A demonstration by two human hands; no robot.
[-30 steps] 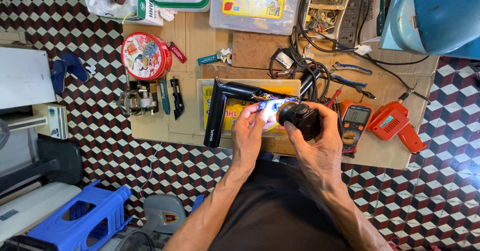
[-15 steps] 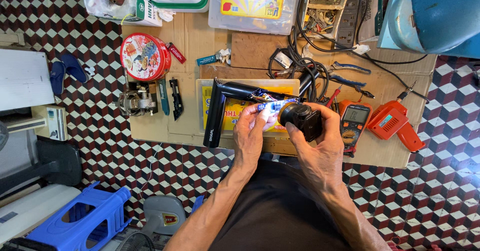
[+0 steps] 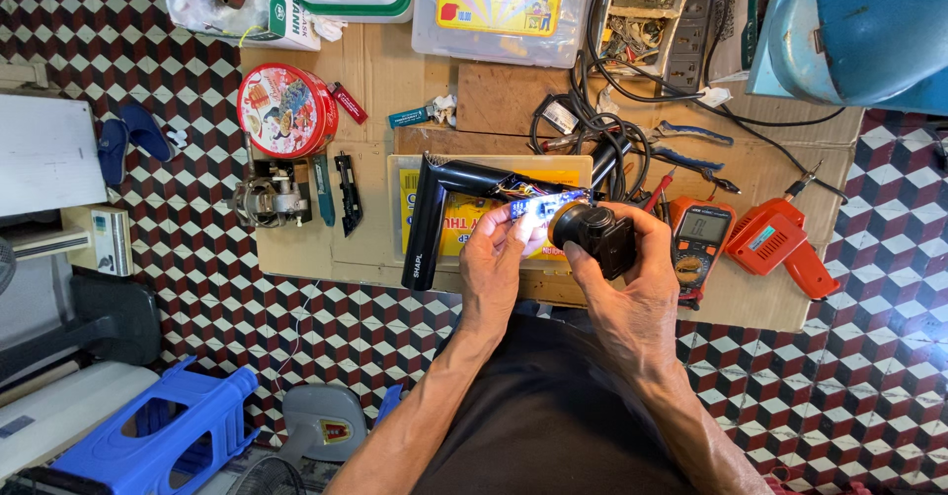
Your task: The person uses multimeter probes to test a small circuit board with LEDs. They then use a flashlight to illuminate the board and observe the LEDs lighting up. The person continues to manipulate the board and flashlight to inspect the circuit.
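**Both hands on the opened black appliance**

The right hand [image 3: 632, 278] wraps its fingers around the black round head [image 3: 592, 233], which sits against the palm above the cardboard-covered table [image 3: 780, 303]. Just beside it, the left hand [image 3: 499, 263] pinches the lit blue circuit board [image 3: 541, 205] (the glare washes out its detail). The angled black handle [image 3: 434, 209] lies left. Fingertips behind the head are hidden.

This is a small home repair workshop set up on a floor of red, black and white cube-pattern tiles [image 3: 197, 288]. A low cardboard-covered board [image 3: 375, 90] carries a multimeter [image 3: 699, 243], an orange soldering gun [image 3: 780, 248], pliers [image 3: 691, 145], tangled cables [image 3: 592, 125] and a small motor [image 3: 265, 199]. A parts tray [image 3: 647, 6] sits at the far edge.
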